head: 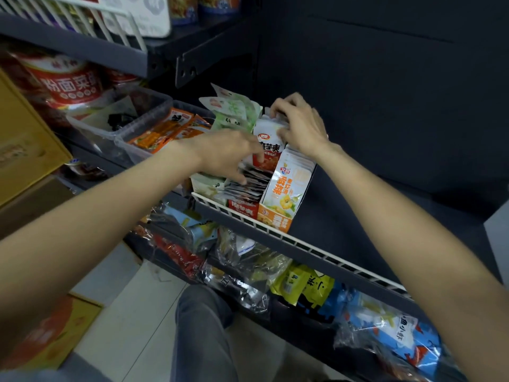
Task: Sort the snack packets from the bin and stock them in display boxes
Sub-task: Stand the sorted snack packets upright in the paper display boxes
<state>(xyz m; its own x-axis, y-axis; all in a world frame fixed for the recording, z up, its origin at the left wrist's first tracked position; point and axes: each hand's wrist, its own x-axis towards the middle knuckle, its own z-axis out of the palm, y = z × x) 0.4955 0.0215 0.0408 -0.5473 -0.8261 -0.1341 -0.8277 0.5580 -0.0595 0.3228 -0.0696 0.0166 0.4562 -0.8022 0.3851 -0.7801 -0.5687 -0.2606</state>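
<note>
Three display boxes stand side by side on a dark shelf [325, 252]. The orange and white box [278, 205] on the right holds a row of white packets [300, 161]. The red box [242, 206] in the middle holds dark packets [253, 183]. A green box [206, 186] sits on the left, with green packets [234, 111] standing behind. My right hand [297, 125] grips the top of a white and red packet [268, 139] at the back of the boxes. My left hand [228, 155] reaches over the dark packets, its fingertips touching them.
Two clear plastic bins [121, 128] to the left hold orange packets [165, 130] and dark items. A white wire rail [303, 244] edges the shelf. Bagged snacks [303, 285] fill the shelf below. Cardboard boxes [24, 150] stand at far left. My knee [203, 326] is below.
</note>
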